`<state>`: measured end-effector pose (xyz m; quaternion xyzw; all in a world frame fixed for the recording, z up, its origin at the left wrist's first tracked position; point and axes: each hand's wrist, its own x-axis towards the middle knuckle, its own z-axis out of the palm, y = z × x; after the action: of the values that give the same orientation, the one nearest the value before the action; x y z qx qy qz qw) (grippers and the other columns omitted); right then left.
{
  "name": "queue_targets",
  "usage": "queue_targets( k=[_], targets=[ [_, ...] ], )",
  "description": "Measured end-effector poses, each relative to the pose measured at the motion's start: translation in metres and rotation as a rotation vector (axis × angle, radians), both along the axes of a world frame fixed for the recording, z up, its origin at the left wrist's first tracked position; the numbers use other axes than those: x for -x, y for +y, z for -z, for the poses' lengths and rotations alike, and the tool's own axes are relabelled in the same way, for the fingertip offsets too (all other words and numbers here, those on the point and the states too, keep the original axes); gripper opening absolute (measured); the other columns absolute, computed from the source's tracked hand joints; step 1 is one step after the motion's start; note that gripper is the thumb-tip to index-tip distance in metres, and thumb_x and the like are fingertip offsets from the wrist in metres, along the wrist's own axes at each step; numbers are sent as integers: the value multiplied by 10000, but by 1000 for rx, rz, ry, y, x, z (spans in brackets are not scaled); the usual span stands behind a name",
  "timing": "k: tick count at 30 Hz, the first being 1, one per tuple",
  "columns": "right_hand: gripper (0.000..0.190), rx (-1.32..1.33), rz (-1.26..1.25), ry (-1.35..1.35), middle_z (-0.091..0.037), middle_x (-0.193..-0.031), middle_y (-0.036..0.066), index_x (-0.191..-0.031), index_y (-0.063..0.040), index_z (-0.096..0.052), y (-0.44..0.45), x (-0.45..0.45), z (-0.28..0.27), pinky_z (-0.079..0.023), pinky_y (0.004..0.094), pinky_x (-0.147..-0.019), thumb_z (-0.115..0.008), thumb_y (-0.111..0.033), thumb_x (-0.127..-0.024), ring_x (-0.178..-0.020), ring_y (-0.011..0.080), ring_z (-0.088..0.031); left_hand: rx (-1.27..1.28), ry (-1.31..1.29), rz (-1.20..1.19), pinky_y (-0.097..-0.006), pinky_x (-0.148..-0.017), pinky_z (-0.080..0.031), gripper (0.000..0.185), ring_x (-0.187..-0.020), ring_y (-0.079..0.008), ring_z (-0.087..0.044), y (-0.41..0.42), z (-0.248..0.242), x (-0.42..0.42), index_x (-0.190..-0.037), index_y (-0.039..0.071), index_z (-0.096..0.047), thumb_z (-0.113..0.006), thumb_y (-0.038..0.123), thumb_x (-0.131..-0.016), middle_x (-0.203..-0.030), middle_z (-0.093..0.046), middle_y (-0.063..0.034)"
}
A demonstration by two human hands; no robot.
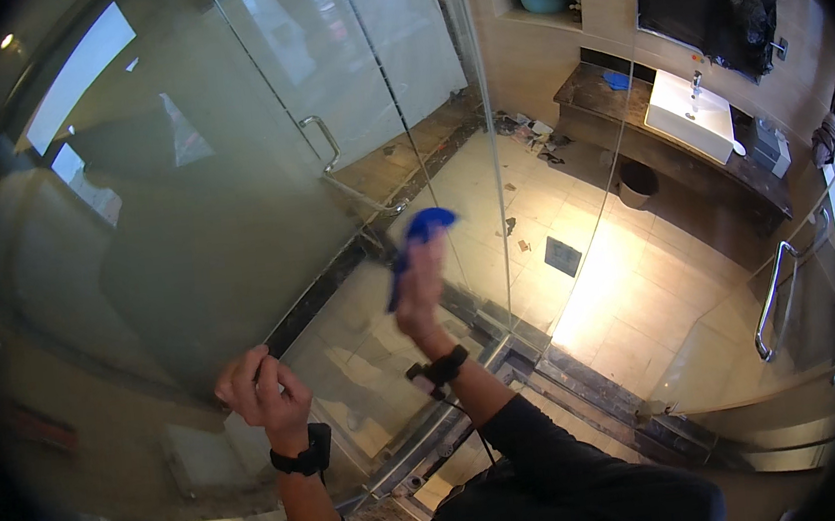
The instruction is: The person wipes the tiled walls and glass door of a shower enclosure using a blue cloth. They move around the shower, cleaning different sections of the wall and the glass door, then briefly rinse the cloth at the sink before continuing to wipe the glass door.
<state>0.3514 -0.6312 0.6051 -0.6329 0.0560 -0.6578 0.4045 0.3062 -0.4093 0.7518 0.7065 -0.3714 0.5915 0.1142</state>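
Observation:
My right hand (423, 282) is raised, its palm and fingers laid along a blue cloth (429, 222) against a clear glass panel (455, 181). The cloth and fingers are slightly blurred. To the left, my left hand (265, 396) is curled into a loose fist in front of the glass, and I see nothing held in it. Black straps with small devices circle both wrists. A cable hangs from the right one.
A metal door handle (323, 145) is beyond the glass, and another handle (768, 302) is at the right. Past the panel are a white basin (690, 114) on a dark counter (598, 100), a waste bin (638, 185) and debris (533, 132) on the tiled floor. Dark stone curbs (587, 380) run below.

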Motion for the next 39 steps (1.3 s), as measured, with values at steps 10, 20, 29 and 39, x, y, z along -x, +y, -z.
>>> queue_targets(
  k=[10, 20, 29, 39],
  targets=[
    [516, -1073, -9, 72, -311, -1636, 218, -1561, -1, -355, -55, -29, 111, -157, 397, -1249, -403, -222, -1097, -1536, 328, -248, 36, 11, 129, -436, -845, -441, 177, -937, -286, -625, -4, 2, -5, -984, 72, -631, -602, -42, -851, -1073, -696, -63],
    [561, 262, -7, -32, -231, -1668, 233, -1533, -70, -446, 82, 18, -140, -100, 640, -1215, -548, -142, -986, -1550, 460, -144, 354, 263, 463, -396, -772, -501, 177, -954, -312, -630, 32, 0, 17, -1041, 4, -590, -576, -71, -882, -1084, -701, -158],
    [431, 760, -251, 14, -393, -1600, 178, -1329, -147, -639, 129, 41, 28, -217, 599, -1198, -652, -169, -898, -1474, 439, -335, 504, 409, 381, -402, -843, -487, 136, -982, -296, -601, 72, 37, 44, -1046, 6, -581, -561, -50, -924, -1118, -697, -156],
    [556, 257, 96, 8, -231, -1637, 308, -1550, -14, -387, 97, 17, -127, -156, 668, -1193, -460, -173, -1022, -1506, 545, -185, 613, 556, 205, -363, -783, -486, 161, -901, -256, -583, 127, 64, 80, -1092, 6, -607, -599, 6, -932, -1113, -702, -152]
  ],
)
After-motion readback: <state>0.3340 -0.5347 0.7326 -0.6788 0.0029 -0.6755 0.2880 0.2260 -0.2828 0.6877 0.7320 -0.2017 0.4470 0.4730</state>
